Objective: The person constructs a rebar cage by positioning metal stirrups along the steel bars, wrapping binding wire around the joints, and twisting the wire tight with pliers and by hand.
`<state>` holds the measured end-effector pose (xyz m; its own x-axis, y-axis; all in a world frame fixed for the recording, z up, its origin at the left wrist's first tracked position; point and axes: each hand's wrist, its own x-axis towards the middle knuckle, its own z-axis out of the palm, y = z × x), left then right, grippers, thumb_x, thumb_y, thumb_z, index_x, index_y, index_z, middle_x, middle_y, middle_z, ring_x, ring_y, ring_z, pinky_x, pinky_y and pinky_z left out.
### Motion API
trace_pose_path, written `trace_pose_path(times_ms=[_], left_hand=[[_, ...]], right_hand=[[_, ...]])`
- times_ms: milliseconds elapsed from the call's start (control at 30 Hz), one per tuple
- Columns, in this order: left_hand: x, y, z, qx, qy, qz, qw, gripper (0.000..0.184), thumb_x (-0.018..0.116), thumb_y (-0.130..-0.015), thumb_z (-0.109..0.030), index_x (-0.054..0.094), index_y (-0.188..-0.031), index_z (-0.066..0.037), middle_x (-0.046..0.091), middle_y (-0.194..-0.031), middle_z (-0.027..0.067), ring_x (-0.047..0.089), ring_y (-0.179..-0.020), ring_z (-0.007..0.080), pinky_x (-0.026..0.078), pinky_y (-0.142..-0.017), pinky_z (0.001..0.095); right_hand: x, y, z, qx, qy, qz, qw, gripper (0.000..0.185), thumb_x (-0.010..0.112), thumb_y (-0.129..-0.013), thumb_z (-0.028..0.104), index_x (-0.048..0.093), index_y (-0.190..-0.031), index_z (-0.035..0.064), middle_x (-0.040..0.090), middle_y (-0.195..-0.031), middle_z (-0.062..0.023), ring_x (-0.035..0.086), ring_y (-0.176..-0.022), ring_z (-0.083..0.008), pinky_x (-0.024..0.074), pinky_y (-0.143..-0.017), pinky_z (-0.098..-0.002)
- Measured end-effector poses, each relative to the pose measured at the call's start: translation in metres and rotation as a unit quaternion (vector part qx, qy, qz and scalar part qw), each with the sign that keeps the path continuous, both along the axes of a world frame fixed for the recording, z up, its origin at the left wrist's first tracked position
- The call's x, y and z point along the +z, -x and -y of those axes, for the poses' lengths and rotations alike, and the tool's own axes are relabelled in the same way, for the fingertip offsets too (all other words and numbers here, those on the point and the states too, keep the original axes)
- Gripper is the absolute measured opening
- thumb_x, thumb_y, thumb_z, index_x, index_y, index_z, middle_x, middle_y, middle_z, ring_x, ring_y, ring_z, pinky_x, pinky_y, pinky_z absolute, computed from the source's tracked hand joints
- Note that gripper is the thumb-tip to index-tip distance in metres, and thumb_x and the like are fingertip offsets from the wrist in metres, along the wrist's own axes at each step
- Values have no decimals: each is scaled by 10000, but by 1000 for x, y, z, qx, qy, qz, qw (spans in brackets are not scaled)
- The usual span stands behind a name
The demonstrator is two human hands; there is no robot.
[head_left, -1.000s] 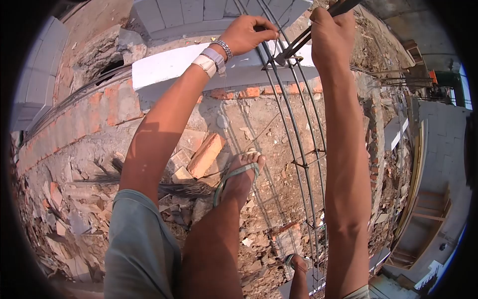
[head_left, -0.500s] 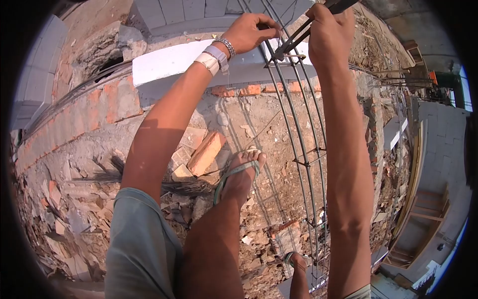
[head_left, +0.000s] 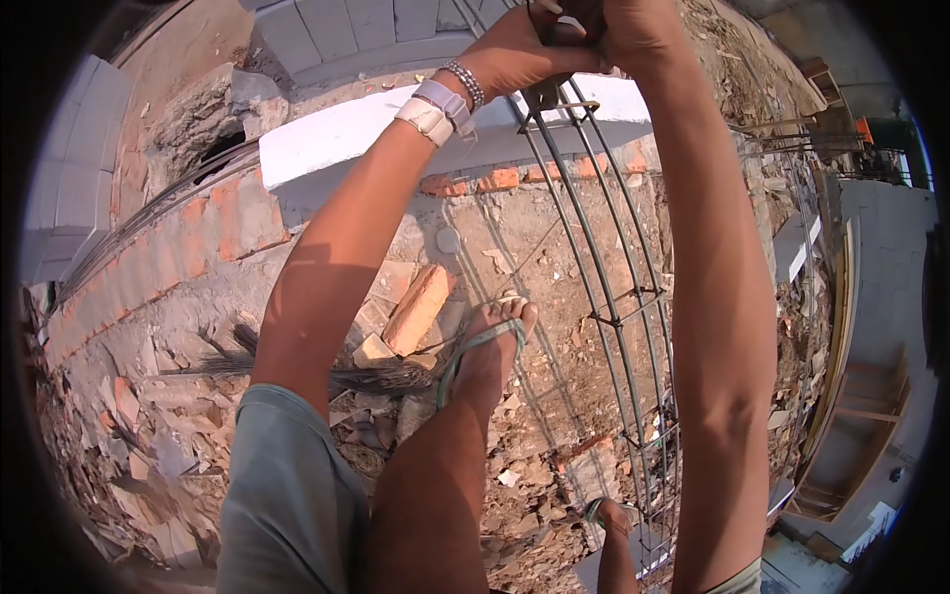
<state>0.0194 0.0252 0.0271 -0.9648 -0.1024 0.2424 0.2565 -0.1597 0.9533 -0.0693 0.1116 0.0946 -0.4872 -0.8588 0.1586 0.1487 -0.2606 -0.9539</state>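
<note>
A long cage of steel rebar [head_left: 591, 252] with wire stirrups runs from the top centre down to the lower right. My left hand [head_left: 520, 49] is at the cage's upper end, its fingers closed round something dark that I cannot make out. Right beside it, my right hand [head_left: 633, 30] is closed on the dark tool, which is mostly hidden between the two hands. The tool's lower end [head_left: 542, 94] meets the bars near a stirrup. Behind the cage lies a white block [head_left: 336, 134].
Stacked grey blocks [head_left: 346, 30] stand at the top. A low brick wall edge [head_left: 188, 238] crosses the left. Loose bricks [head_left: 418, 309], a wire bundle [head_left: 386, 379] and rubble surround my sandalled foot [head_left: 490, 342]. A wooden frame [head_left: 856, 436] is at the right.
My right hand has moved left and up with the tool, which has swung from its slanted position. My left hand has shifted to meet it, and the hands are now together.
</note>
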Motion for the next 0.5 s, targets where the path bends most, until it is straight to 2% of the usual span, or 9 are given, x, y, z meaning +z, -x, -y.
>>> trace_pose_path(times_ms=[33, 67, 167, 233, 267, 367, 400, 500], left_hand=[[-1, 3, -1, -7, -9, 6, 1000, 127, 670, -888, -115, 659, -987, -37, 682, -781, 23, 612, -676, 139, 453, -567, 259], [-2, 7, 0, -13, -19, 12, 1000, 112, 674, -885, -115, 655, -968, -42, 668, -760, 22, 606, -661, 134, 452, -563, 259], [-12, 20, 2, -29, -49, 30, 998, 79, 685, -876, -115, 641, -910, -58, 626, -696, 16, 588, -617, 122, 450, -553, 259], [-15, 23, -3, -43, -70, 45, 996, 76, 692, -870, -114, 632, -872, -68, 598, -653, 13, 577, -588, 114, 448, -546, 259], [-15, 20, -7, -10, -79, 29, 996, 98, 689, -865, -115, 612, -816, -78, 541, -608, -5, 524, -526, 101, 407, -492, 255], [-8, 16, -10, 20, -60, 71, 995, 141, 684, -868, -145, 597, -777, -83, 520, -591, -16, 489, -492, 91, 366, -450, 252], [-9, 18, -11, 13, -68, 25, 997, 196, 696, -859, -206, 580, -744, -98, 508, -579, -24, 461, -465, 80, 337, -414, 248], [-10, 16, -13, 22, -2, 47, 999, 234, 727, -836, -258, 574, -732, -116, 490, -578, -34, 442, -468, 67, 337, -415, 243]], right_hand=[[-1, 5, -5, 16, -2, 13, 1000, 317, 766, -879, 384, 633, -1011, 129, 604, -822, -1, 606, -726, -118, 511, -596, -288], [-4, 15, -9, -17, -27, -30, 999, 331, 768, -868, 418, 642, -1011, 147, 627, -832, -1, 624, -771, -117, 530, -626, -303], [-1, 20, -13, -87, -61, -53, 993, 332, 748, -883, 424, 642, -1038, 150, 654, -913, -20, 642, -865, -124, 549, -658, -331], [4, 10, -11, -85, -69, -42, 993, 361, 760, -875, 410, 624, -1078, 143, 655, -973, -34, 641, -921, -144, 556, -687, -363], [8, 2, -11, -86, -73, -35, 993, 378, 766, -872, 403, 616, -1097, 140, 656, -1003, -41, 640, -949, -154, 560, -702, -380], [27, -30, -7, -188, -92, -57, 976, 473, 797, -843, 346, 575, -1190, 115, 647, -1045, -86, 633, -995, -203, 556, -772, -424], [26, -31, -5, -221, -88, -83, 968, 503, 805, -832, 325, 562, -1214, 106, 645, -1053, -101, 631, -1004, -218, 554, -796, -435], [19, -34, -4, -276, -77, -125, 950, 486, 804, -829, 315, 565, -1193, 101, 645, -1038, -101, 631, -985, -214, 555, -785, -424]])
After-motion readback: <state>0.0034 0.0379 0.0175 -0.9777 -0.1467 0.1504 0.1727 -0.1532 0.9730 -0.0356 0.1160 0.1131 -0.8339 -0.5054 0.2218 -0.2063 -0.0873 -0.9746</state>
